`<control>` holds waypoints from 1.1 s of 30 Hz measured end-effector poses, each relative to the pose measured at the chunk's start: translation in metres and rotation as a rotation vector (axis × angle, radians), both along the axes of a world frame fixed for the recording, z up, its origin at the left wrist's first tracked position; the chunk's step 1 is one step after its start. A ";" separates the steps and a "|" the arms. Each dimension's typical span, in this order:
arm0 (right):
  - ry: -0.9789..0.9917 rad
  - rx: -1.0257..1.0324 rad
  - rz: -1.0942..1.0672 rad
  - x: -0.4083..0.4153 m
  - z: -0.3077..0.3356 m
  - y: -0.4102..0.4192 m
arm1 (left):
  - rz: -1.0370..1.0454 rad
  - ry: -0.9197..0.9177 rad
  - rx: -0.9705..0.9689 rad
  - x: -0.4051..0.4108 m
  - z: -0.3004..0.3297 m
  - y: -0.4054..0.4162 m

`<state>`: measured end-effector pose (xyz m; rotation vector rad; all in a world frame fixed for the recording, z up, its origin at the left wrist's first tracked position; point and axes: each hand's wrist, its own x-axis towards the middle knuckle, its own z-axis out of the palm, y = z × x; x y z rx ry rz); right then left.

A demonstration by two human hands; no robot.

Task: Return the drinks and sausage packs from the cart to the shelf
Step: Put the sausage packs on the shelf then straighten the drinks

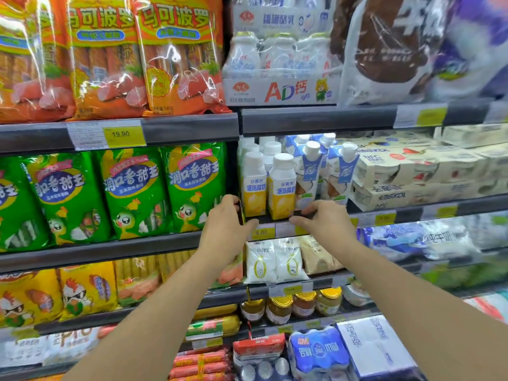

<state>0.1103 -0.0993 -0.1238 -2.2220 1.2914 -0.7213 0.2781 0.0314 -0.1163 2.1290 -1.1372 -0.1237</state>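
Head camera: fingertips of the left hand (226, 218) and right hand (324, 218) curl loosely at the middle shelf edge (192, 239), gripping nothing that can be made out. Two yellow drink bottles (280, 188) stand at twelve o'clock, just above both hands. Green sausage packs (132, 193) line the shelf at nine o'clock; orange sausage packs (176, 56) sit at eleven.

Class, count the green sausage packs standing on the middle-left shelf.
4: three whole packs side by side, plus one cut off at the frame's left edge. More may stand hidden behind.
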 end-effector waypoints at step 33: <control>0.076 -0.076 -0.047 0.027 -0.004 -0.018 | 0.082 0.126 0.011 0.010 0.005 -0.045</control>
